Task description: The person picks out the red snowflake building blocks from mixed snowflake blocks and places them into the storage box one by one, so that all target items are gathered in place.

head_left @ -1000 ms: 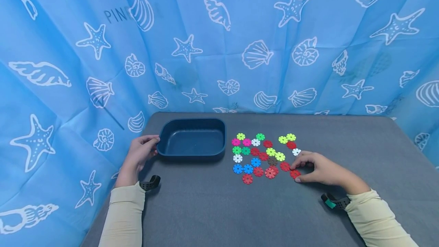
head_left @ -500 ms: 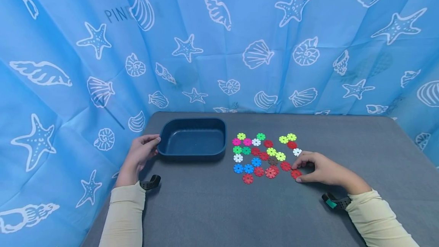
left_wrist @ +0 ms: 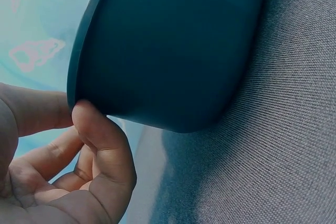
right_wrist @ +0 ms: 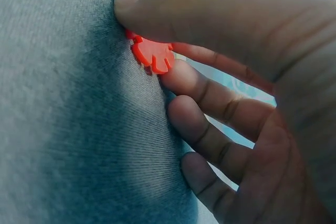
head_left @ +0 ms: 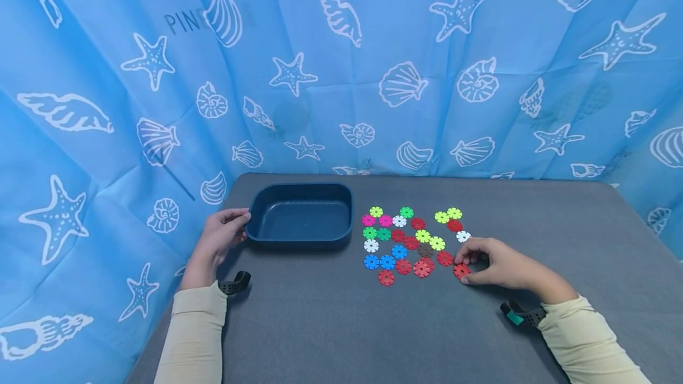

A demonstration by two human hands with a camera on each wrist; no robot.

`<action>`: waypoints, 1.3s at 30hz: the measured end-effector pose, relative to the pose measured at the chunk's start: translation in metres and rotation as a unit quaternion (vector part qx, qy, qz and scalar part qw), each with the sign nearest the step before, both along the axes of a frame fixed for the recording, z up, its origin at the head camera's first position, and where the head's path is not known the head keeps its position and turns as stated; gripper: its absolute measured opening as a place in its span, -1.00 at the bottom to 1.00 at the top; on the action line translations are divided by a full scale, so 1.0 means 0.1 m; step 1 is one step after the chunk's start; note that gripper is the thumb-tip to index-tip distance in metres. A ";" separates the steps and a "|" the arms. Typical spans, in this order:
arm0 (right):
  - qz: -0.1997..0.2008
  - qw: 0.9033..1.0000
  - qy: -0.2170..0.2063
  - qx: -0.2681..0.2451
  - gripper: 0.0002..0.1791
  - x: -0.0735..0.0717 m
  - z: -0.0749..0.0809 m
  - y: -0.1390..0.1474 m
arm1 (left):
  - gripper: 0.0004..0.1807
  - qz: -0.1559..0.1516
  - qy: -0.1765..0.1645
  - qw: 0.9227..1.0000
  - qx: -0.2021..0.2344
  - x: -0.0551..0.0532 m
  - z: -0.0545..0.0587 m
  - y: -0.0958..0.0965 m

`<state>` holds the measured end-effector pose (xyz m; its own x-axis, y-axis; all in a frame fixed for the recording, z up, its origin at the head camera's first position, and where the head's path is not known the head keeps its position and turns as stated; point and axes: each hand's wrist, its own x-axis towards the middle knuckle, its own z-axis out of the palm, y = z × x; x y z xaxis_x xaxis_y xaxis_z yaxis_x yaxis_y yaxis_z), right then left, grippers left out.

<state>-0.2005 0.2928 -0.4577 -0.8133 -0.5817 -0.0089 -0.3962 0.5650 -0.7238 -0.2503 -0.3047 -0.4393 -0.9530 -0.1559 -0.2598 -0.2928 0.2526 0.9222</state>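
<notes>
My left hand [head_left: 220,240] pinches the left end of a dark blue rectangular container [head_left: 299,244], thumb and finger at its rim; the left wrist view shows the thumb on the outer wall [left_wrist: 168,51]. On the right, my right hand [head_left: 496,262] is low over the table with thumb and fingertips round the edges of a red notched building disc [head_left: 461,271]. In the right wrist view the thumb covers part of that red disc [right_wrist: 153,56], and the other fingers curl against the grey cloth. Another red disc [head_left: 444,259] lies just left of the fingertips.
Several notched discs in blue [head_left: 399,251], green [head_left: 384,234], pink [head_left: 385,220], yellow [head_left: 437,243], white [head_left: 371,246] and brown [head_left: 425,250] lie flat between container and right hand. A blue shell-print curtain [head_left: 341,93] hangs behind the grey table [head_left: 341,325].
</notes>
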 end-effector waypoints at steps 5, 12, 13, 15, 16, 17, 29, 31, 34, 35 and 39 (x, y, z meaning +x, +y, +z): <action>-0.005 1.000 -0.020 0.003 -0.72 -0.01 0.02 -0.01 | -0.45 -0.001 -0.002 1.000 0.003 0.00 0.00 -0.01; -0.007 0.999 -0.037 -0.003 -0.71 -0.01 0.03 -0.02 | -0.46 -0.004 0.000 1.000 0.005 0.01 0.01 0.00; -0.008 0.999 -0.040 -0.003 -0.71 -0.01 0.03 -0.02 | -0.46 -0.004 -0.001 1.000 0.005 0.01 0.01 0.00; -0.009 0.999 -0.045 -0.004 -0.70 -0.01 0.03 -0.02 | -0.46 -0.002 -0.003 1.000 0.005 0.01 0.02 0.01; -0.009 0.999 -0.045 -0.004 -0.70 -0.01 0.03 -0.02 | -0.46 -0.001 -0.003 1.000 0.005 0.01 0.02 0.01; -0.009 0.999 -0.046 -0.004 -0.70 -0.01 0.04 -0.02 | -0.46 -0.002 -0.004 1.000 0.004 0.01 0.02 0.01; -0.001 0.999 -0.043 -0.019 -0.81 -0.02 0.04 0.00 | -0.46 0.004 -0.004 1.000 0.009 0.00 -0.01 0.00; 0.001 0.999 -0.047 -0.022 -0.82 -0.02 0.03 0.00 | -0.46 0.004 -0.005 1.000 0.007 0.00 -0.01 0.00; 0.004 0.998 -0.051 -0.028 -0.84 -0.01 0.03 0.01 | -0.46 0.005 -0.004 1.000 0.007 0.00 -0.01 0.01; 0.004 0.998 -0.051 -0.029 -0.84 -0.01 0.03 0.01 | -0.46 0.005 -0.005 1.000 0.006 0.00 -0.01 0.00; 0.002 0.998 -0.052 -0.030 -0.85 -0.01 0.04 0.00 | -0.45 0.003 -0.003 1.000 0.005 0.01 -0.02 0.00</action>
